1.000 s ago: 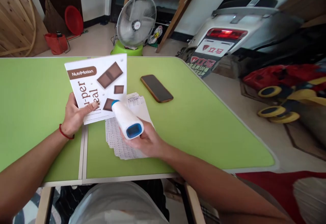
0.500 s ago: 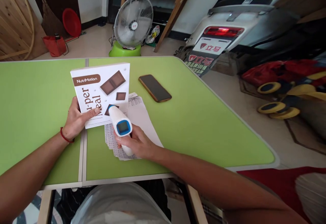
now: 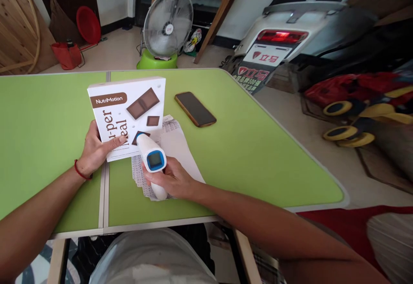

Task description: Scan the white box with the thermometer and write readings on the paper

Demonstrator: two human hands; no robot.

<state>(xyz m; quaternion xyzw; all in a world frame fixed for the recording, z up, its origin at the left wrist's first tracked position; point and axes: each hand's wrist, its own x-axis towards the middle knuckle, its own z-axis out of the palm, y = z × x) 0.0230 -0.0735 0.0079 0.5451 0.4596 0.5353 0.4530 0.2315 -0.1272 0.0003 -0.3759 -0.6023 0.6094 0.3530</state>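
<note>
Head view: NutriMotion box (image 3: pixel 130 114), contents hidden, grasped in left hand (image 3: pixel 97 148); thermometer (image 3: pixel 150 149) grasped in right hand (image 3: pixel 174 178).

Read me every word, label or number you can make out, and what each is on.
"NutriMotion": white box, in left hand.
"-per": same box, start partly hidden.
"eal": same box, start partly hidden.
Too small: box's bottom line, papers, fan badge.
Blurred: scooter signs.
Device screen: nothing readable.
</note>
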